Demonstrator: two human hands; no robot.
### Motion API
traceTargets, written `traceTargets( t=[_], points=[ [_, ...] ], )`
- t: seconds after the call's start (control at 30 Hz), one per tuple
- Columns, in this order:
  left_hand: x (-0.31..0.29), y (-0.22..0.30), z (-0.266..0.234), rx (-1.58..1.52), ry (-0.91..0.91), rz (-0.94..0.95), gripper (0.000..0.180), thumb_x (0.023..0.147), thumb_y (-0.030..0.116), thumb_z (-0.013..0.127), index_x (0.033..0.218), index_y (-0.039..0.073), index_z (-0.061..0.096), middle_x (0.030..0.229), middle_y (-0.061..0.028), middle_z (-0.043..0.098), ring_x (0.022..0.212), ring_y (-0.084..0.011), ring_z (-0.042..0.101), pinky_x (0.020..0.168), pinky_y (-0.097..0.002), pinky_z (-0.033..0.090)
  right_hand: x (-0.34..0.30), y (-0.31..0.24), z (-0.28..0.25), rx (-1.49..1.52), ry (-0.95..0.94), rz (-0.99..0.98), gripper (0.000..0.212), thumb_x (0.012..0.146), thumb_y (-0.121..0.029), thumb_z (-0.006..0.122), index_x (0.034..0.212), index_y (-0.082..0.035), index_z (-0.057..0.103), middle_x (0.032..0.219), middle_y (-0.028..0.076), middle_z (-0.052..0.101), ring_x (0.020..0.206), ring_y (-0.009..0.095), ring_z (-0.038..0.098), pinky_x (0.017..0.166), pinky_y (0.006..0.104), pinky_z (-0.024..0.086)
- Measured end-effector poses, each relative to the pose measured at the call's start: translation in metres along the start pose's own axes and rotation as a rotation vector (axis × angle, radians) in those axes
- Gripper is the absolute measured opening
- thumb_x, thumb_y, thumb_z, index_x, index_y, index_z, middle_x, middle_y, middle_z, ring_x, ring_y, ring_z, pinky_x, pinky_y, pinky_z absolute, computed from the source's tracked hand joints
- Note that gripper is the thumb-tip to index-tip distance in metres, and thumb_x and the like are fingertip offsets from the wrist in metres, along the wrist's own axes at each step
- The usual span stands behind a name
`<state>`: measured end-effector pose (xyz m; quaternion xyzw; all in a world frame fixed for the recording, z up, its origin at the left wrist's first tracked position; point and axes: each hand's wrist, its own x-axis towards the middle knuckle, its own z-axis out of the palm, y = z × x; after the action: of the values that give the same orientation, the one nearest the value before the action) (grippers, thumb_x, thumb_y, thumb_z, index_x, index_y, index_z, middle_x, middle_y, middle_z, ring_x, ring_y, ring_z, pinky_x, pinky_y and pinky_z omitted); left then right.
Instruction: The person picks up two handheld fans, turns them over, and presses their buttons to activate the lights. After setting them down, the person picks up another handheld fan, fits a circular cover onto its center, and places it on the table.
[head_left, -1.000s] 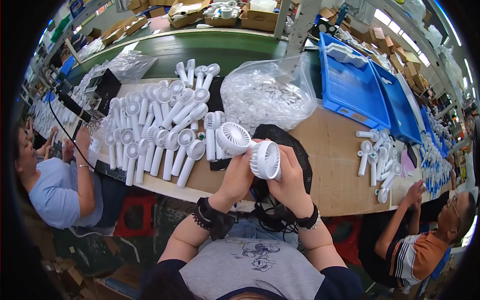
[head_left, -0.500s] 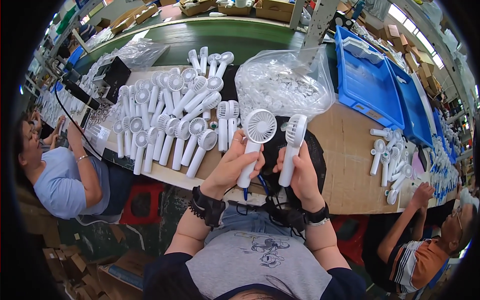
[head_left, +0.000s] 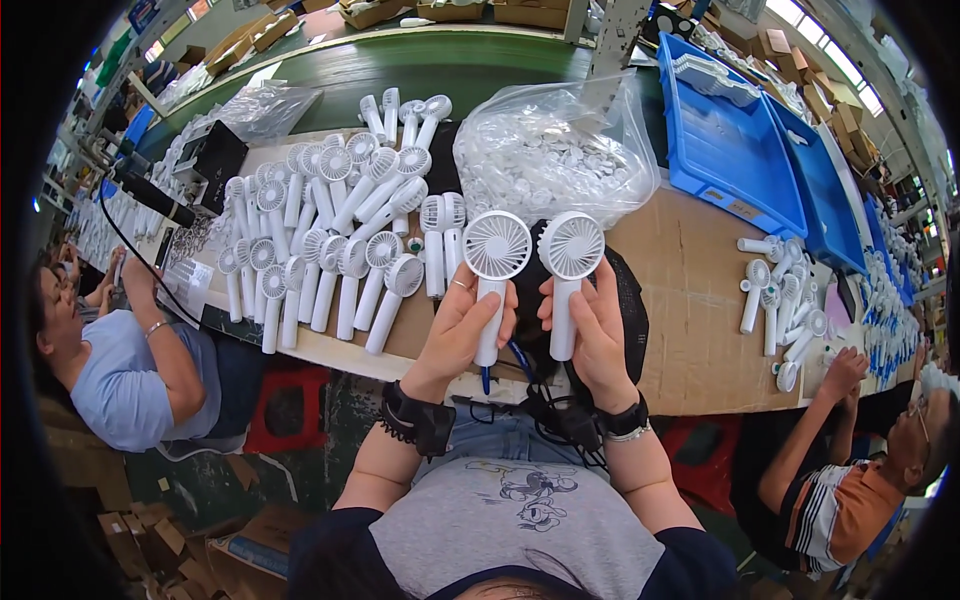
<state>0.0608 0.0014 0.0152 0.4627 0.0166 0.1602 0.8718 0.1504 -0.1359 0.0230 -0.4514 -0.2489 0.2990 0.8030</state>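
Note:
Each of my hands grips a white handheld fan by its handle, both with the round grille turned up toward me. My left hand (head_left: pixel 466 322) is wrapped round the handle of the left fan (head_left: pixel 497 247). Beside it, my right hand (head_left: pixel 592 325) is closed on the handle of the right fan (head_left: pixel 573 246). The two round heads are side by side, a small gap between them. Two more handheld fans (head_left: pixel 443 240) lie just beyond my left hand. Under my right hand is a black mesh cloth (head_left: pixel 626 325), partly hidden.
Many white fans (head_left: pixel 330 200) lie piled at the left. A clear plastic bag (head_left: pixel 560 150) of small white parts sits ahead, near a green conveyor belt (head_left: pixel 430 65). Blue trays (head_left: pixel 735 195) and more fans (head_left: pixel 785 300) are at the right. Persons sit on both sides.
The right fan has turned from edge-on so its grille faces up, and moved slightly left. The left fan has shifted a little left, closer in line with it.

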Motion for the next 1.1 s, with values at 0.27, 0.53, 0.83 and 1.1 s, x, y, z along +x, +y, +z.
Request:
traceTargets(
  t=[0.27,0.53,0.83,1.1],
  points=[
    [-0.0032,-0.0027,-0.0004,0.030,0.049,0.079,0.037,0.088,0.006,0.038,0.122,0.007,0.025,0.088,-0.0080,0.046,0.058,-0.0098,0.047,0.051,-0.0220,0.040,0.0010,0.0013,-0.0025,0.013,0.028,-0.024,0.054,0.087,-0.011,0.043,0.133,-0.008,0.017,0.100,0.015,0.051,0.076,0.015,0.053,0.066,0.0251,0.045],
    [-0.0052,-0.0074,0.0014,0.011,0.062,0.048,0.039,0.088,0.005,0.037,0.124,0.008,0.021,0.088,-0.0076,0.045,0.058,-0.0099,0.046,0.050,-0.0224,0.040,0.0009,0.0013,-0.0005,0.030,0.056,0.026,0.054,0.087,-0.010,0.043,0.134,-0.008,0.017,0.100,0.014,0.052,0.076,0.013,0.053,0.065,0.0243,0.045],
    [-0.0069,-0.0074,-0.0021,-0.053,0.068,0.030,0.039,0.088,0.005,0.038,0.123,0.009,0.022,0.088,-0.0075,0.045,0.058,-0.0099,0.046,0.049,-0.0227,0.040,0.0014,0.0023,-0.0026,0.023,0.018,0.026,0.056,0.087,-0.009,0.043,0.135,-0.008,0.013,0.103,0.013,0.052,0.076,0.011,0.052,0.065,0.0231,0.045],
    [-0.0079,-0.0072,-0.0010,0.005,0.057,0.015,0.040,0.088,0.005,0.038,0.124,0.009,0.022,0.087,-0.0069,0.046,0.058,-0.0099,0.046,0.049,-0.0224,0.040,0.0004,0.0027,-0.0030,0.037,0.028,0.041,0.056,0.087,-0.009,0.042,0.135,-0.008,0.013,0.104,0.013,0.052,0.077,0.011,0.052,0.065,0.0228,0.044]
  ],
)
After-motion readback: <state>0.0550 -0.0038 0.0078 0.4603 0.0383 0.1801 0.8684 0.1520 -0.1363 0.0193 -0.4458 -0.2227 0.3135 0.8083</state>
